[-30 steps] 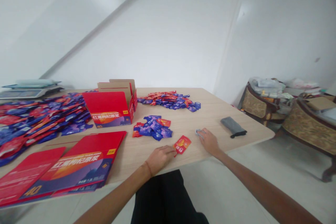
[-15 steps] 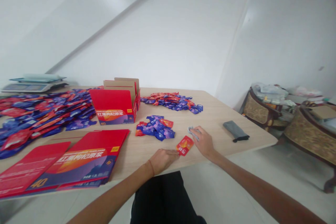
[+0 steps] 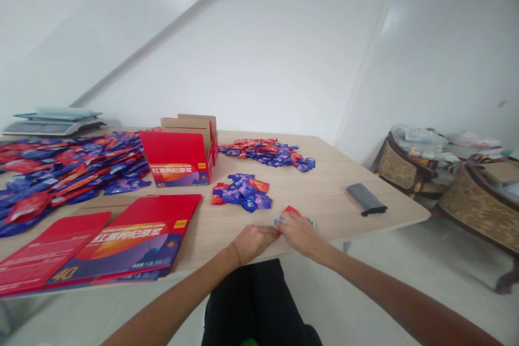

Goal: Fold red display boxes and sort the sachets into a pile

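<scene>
Close to the table's front edge, a red sachet (image 3: 290, 209) lies mostly hidden under my right hand (image 3: 300, 234). That hand is closed on a crumpled grey-white cloth (image 3: 278, 221) and presses it over the sachet. My left hand (image 3: 255, 240) rests at the sachet's left end, its fingers pinched on the edge. A small heap of purple and red sachets (image 3: 245, 193) lies just beyond my hands.
An open red carton (image 3: 178, 151) stands behind flattened cartons (image 3: 141, 243) at the left. Sachets form a large pile (image 3: 89, 167) on the left and another pile (image 3: 263, 152) farther back. A grey rolled cloth item (image 3: 366, 198) lies right; a scale (image 3: 52, 125) stands back left.
My right hand has moved left with the cloth, from beside the red sachet onto it, covering most of it. My left hand stays at the sachet's edge. The view has shifted slightly.
</scene>
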The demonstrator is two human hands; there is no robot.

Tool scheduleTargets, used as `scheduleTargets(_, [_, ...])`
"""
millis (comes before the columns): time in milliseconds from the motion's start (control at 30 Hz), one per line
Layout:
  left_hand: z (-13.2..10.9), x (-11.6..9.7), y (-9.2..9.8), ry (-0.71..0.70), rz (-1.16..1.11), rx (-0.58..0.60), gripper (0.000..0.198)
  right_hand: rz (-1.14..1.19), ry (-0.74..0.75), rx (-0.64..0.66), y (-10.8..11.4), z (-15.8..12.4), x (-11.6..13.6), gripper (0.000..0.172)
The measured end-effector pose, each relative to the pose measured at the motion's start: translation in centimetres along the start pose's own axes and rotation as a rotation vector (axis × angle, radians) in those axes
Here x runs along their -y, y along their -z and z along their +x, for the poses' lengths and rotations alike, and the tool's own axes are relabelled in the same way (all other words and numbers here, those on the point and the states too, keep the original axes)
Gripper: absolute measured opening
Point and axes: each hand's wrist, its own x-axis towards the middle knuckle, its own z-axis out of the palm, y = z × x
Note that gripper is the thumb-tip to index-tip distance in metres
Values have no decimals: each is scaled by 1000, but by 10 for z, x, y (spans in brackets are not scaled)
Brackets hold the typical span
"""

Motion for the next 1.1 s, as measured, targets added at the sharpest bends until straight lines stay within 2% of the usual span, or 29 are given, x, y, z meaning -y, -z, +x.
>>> scheduleTargets(267, [-1,2,-3,5,-20,-5,39,-96,-130,120,3,22,-48,31])
scheduleTargets(433, [-1,2,-4,10,8,-5,40,-69,-216,124,6,24,-61,33])
scheduleTargets(600, [0,0,-1,-10,13,-7,38,25,-286,-98,22,16,-53,44])
scheduleTargets(667, [1,0,0,-11,22,-6,37,52,-269,-127,27,11,-43,45])
scheduleTargets(767, [1,0,-2,2,41,-5,38,70,-171,-89,26,5,-24,43])
scheduleTargets(900, [0,0,-4,15,50,-1,38,71,-13,9,14,0,-3,37])
scheduleTargets(1000, [0,-1,-3,13,44,2,37,93,-16,36,6,-2,0,35])
scheduleTargets(1100, [1,-2,-1,8,32,3,37,76,-31,39,3,0,-7,35])
